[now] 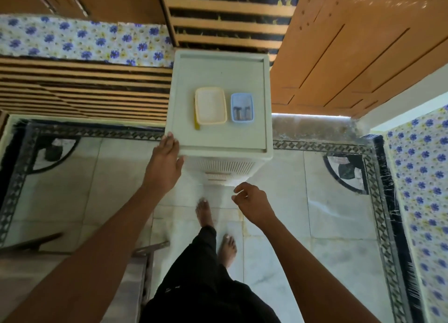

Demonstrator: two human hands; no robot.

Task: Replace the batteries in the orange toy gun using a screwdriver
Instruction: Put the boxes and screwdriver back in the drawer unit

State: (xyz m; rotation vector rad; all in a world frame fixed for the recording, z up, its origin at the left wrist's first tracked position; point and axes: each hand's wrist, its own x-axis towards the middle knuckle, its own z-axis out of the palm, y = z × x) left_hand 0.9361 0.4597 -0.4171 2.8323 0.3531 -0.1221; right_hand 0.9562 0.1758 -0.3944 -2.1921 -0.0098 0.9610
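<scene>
Although the orange toy gun is the item to be serviced, we do not find it in view, and we cannot tell where it is kept. We stand over a white drawer unit (225, 165) whose top forms the working surface (218, 150). On that surface sit a yellow tray (211, 89) and, just beside it on the right, a blue tray (242, 96). The blue tray holds two small dark cylinders (242, 112), which we judge to be batteries. A narrow yellow item (196, 122) lies against the left wall of the yellow tray; it may be the screwdriver, but it is too small to confirm.

Our left hand (167, 162) rests on the near left corner of the surface with its fingers straight, holding nothing. Our right hand (252, 202) hangs in front of the drawers, its fingers loosely curled round nothing.

We expect the toy gun to be a light, hollow plastic shell: stiff, but liable to crack under a hard squeeze. We would hold it by the body close to the battery cover and brace it flat on the surface while turning the screw. The cover screw is likely to be small and easily lost, so we would drop it into the yellow tray. The batteries are smooth and will roll; we would lift them by pinching across their sides.
</scene>
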